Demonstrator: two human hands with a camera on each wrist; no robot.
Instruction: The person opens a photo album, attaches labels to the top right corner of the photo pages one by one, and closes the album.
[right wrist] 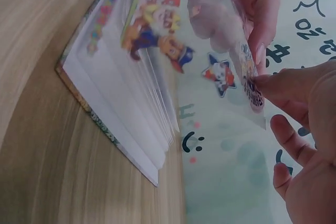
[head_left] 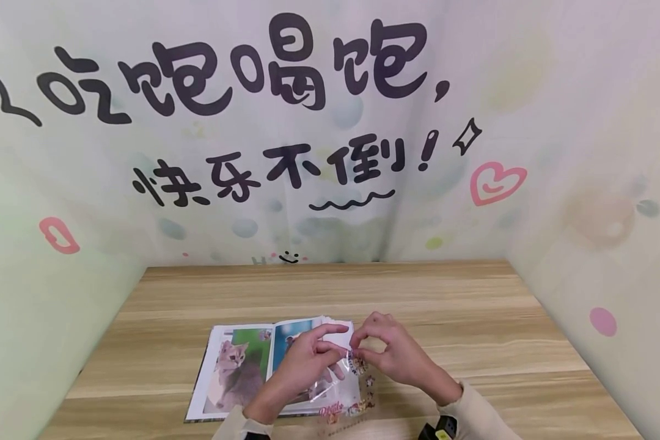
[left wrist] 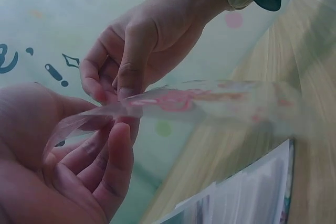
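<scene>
A clear sticker sheet with cartoon dog stickers is held up over the right side of an open photo album. My left hand grips the sheet between thumb and fingers, as the left wrist view shows the sheet bending out from that hand. At the sheet's edge my right hand pinches with thumb and forefinger, by a sticker with dark lettering. A star sticker sits close to that edge. Whether the lettered sticker is lifting off cannot be told.
The album lies on a wooden table. Its left page carries a cat photo, with a small sticker at the photo's top right corner. Another photo on the right page is partly covered by my left hand. A printed curtain stands behind.
</scene>
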